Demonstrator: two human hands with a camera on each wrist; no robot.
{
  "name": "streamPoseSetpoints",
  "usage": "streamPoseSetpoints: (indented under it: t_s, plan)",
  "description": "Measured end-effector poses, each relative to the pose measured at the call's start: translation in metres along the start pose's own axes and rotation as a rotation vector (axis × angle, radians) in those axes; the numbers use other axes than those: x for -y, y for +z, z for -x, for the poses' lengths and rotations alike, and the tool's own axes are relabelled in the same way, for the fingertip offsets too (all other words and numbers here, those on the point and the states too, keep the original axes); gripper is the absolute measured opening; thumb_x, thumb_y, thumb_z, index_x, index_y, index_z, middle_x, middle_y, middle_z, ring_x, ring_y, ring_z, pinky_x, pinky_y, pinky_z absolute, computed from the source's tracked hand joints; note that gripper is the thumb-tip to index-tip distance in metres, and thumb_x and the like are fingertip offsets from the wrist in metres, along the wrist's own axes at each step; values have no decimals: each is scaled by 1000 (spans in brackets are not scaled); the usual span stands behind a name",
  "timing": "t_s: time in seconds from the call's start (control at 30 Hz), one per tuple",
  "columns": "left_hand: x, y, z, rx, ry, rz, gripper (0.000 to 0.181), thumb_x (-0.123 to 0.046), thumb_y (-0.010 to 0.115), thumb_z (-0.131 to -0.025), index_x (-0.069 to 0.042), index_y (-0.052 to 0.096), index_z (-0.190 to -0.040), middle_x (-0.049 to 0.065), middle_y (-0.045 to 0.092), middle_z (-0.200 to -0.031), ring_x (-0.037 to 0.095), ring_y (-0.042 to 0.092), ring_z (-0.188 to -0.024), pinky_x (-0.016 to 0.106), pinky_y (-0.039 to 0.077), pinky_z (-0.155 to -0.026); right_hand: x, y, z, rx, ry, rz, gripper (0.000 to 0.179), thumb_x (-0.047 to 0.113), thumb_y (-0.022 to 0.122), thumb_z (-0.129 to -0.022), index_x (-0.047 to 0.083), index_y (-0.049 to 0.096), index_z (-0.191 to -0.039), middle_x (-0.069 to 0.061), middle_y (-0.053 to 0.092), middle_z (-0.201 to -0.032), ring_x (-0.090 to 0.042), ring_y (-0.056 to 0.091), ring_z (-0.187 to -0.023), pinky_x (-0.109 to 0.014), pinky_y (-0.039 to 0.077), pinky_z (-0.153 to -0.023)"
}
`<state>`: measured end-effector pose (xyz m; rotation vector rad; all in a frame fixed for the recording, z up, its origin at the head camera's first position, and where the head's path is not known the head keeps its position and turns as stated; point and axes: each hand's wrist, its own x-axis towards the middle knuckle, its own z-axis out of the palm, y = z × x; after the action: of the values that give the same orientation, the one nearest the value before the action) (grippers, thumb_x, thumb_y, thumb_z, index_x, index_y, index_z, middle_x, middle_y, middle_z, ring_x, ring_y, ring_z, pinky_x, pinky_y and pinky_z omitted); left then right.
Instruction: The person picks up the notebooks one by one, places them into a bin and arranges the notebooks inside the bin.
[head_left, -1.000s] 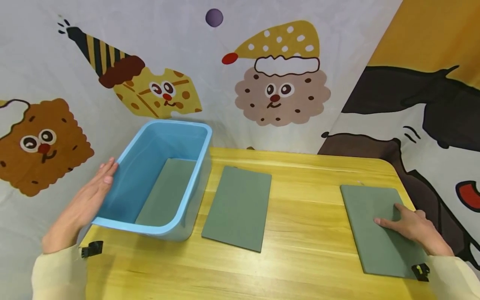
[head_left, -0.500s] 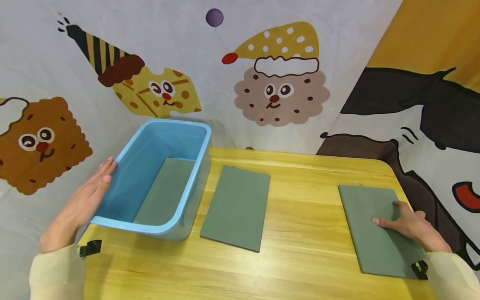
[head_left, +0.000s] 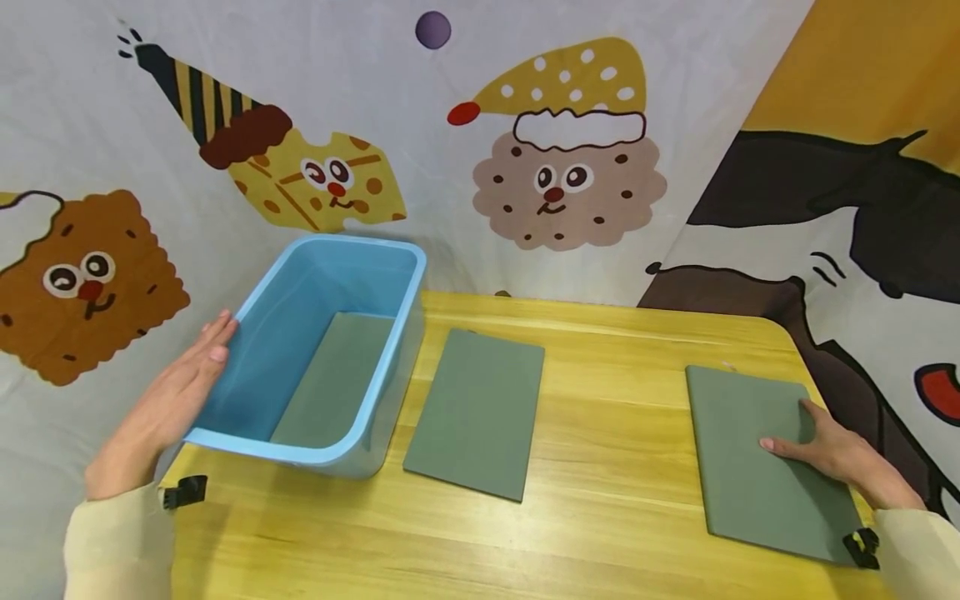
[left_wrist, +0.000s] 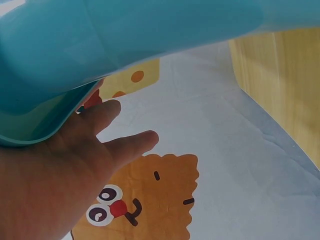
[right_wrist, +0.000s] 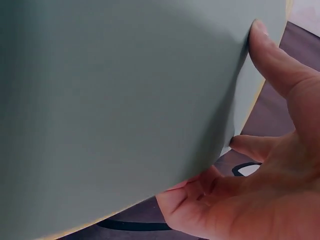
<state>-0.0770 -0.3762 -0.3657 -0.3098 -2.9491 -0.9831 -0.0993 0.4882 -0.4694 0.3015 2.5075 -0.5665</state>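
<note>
A light blue plastic bin (head_left: 375,383) stands at the table's left, with a flat grey-green sheet (head_left: 333,383) on its floor. My left hand (head_left: 168,387) rests along the outside of the bin's left wall, fingers stretched out. In the left wrist view, the bin (left_wrist: 150,30) fills the top, above that hand (left_wrist: 65,165). At the table's right lies a thick grey-green rectangular board (head_left: 757,467). My right hand (head_left: 843,454) grips its right edge, thumb on the top face. In the right wrist view, curled fingers of the hand (right_wrist: 260,175) go under the board's edge (right_wrist: 135,115).
Another grey-green board (head_left: 476,417) lies flat on the yellow wooden table (head_left: 615,433), just right of the bin. Behind and beside the table hangs a cloth (head_left: 420,125) with cartoon food prints. The right-hand board reaches the table's right edge.
The right-hand board has turned slightly, its near left corner shifting away and its near right corner shifting right, together with the right hand. The left hand stays on the bin.
</note>
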Motion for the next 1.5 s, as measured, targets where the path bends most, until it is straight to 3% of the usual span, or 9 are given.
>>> streamPoseSetpoints:
  t_s: [0.3, 0.47, 0.7, 0.8, 1.0, 1.13, 1.33, 1.43, 1.5]
  plan:
    - [-1, 0, -2, 6, 6, 16, 56, -28, 23, -115, -7, 13, -166, 13, 1, -173, 45, -5, -156, 68, -7, -120, -9, -6, 10, -58, -148, 23, 117, 51, 63, -101, -22, -16, -147, -59, 3, -143, -76, 21, -125, -80, 32, -96]
    - [0, 0, -2, 0, 29, 15, 56, -26, 22, -115, -4, 14, -165, 16, 2, -173, 47, -5, -156, 64, -9, -121, -6, -6, 24, -119, -168, 39, 105, 43, 60, -105, -17, -15, -149, -57, 3, -146, -75, 34, -119, -74, 45, -87]
    - [0, 0, 1, 4, 14, 17, 55, -26, 23, -115, -5, 15, -166, 16, 3, -173, 44, -5, -157, 65, -8, -121, -2, -1, 43, -172, -235, -21, 87, 15, 58, -106, -13, -7, -155, -50, 44, -117, -49, 64, -88, -55, 58, -67]
    - [-1, 0, 1, 3, 1, 19, 55, -27, 23, -115, -6, 15, -166, 14, 3, -173, 40, -5, -158, 65, -7, -121, 3, 2, 50, -156, -231, -65, 82, 17, 57, -107, -10, -2, -158, -41, 43, -114, -42, 63, -89, -52, 58, -67]
    - [-3, -2, 1, 7, -14, 24, 55, -28, 23, -115, -9, 15, -166, 9, 2, -174, 37, -5, -158, 65, -6, -121, 16, 2, 61, -187, -236, -110, 81, 32, 53, -110, -4, 3, -162, -48, 33, -138, -39, 68, -91, -53, 58, -68]
    - [-4, -3, 1, 13, -16, 31, 56, -29, 23, -115, -10, 15, -167, 7, 2, -174, 39, -4, -158, 65, -6, -122, 24, 6, 68, -212, -238, -166, 81, 33, 51, -110, 1, 0, -164, -53, 25, -147, -29, 73, -84, -42, 60, -65]
    - [-3, -3, 0, 12, -10, 38, 55, -28, 23, -115, -9, 16, -166, 9, 2, -174, 41, -3, -158, 65, -6, -122, 35, 18, 76, -278, -244, -294, 81, 34, 56, -108, 18, 3, -167, -35, 11, -166, 10, 56, -82, -19, 51, -62]
    - [-3, -3, 1, 7, -7, 39, 55, -27, 23, -115, -8, 16, -166, 11, 3, -174, 42, -3, -157, 65, -7, -122, 44, 23, 81, -357, -235, -331, 79, 36, 60, -107, 31, 9, -167, -21, 35, -151, 4, 43, -65, -20, 39, -53]
    - [-2, -3, 1, 6, -7, 41, 55, -27, 23, -115, -8, 17, -166, 11, 3, -174, 42, -3, -157, 65, -7, -122, 50, 27, 83, -403, -237, -379, 76, 34, 61, -106, 35, 14, -166, -12, 36, -151, -9, 36, -60, -28, 31, -49]
